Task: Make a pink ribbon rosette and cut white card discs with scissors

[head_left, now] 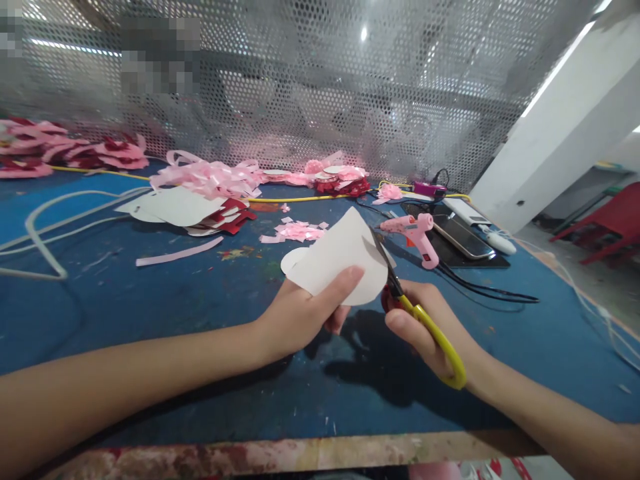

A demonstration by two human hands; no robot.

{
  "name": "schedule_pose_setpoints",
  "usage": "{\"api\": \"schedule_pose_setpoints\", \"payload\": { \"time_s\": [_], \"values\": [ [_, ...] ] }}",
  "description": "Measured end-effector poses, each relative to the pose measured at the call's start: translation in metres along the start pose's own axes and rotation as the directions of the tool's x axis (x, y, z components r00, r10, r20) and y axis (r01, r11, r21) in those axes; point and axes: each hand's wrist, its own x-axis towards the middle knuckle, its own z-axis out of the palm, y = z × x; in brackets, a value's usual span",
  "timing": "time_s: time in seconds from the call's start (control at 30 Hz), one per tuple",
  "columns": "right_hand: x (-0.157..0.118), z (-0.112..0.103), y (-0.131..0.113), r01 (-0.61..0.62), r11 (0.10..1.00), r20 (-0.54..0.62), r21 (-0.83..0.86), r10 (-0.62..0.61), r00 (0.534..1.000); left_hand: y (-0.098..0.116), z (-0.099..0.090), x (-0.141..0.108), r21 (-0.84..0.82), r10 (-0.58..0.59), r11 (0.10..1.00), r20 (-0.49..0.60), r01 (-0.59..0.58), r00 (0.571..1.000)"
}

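Note:
A white paper cutout point(345, 253) with a rounded edge is pinched in my left hand point(305, 313), thumb on top and fingers beneath. Yellow-handled scissors point(425, 327) are in my right hand point(435, 320), with the fingers around the handles. Their dark blades lie against the right edge of the paper; whether they are cutting into it I cannot tell. Another rounded white piece point(294, 260) shows behind the paper's left side. Just beyond the paper lies a small heap of pink ribbon scraps point(300, 231).
A pink glue gun point(415, 233) lies at right, near a phone point(465, 233) and a white power bank-like box point(465, 210). White cutouts point(185, 208), pink ribbons point(205, 175) and a ribbon strip point(180, 252) lie at left. A perforated metal screen point(320, 87) stands behind the blue table point(200, 400).

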Motion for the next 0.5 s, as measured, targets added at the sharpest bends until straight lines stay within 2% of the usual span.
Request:
{"api": "schedule_pose_setpoints", "payload": {
  "time_s": [0.13,0.23,0.33,0.5],
  "values": [
    [0.002,0.000,0.001,0.077,0.986,0.076,0.147,-0.089,0.993,0.002,-0.002,-0.002,0.084,0.013,0.996,0.183,-0.028,0.983],
    [0.001,-0.004,0.000,0.062,0.984,0.105,0.166,-0.080,0.991,0.005,-0.003,-0.003,0.076,-0.001,0.997,0.172,-0.012,0.985],
    [0.000,-0.009,-0.003,0.046,0.993,0.092,0.107,-0.056,0.994,0.009,-0.005,-0.003,0.062,-0.005,0.998,0.174,-0.006,0.985],
    [-0.002,-0.015,-0.006,0.090,0.995,0.068,0.045,-0.093,0.993,0.015,-0.009,-0.002,0.033,0.016,0.999,0.206,-0.024,0.978]
  ]
}}
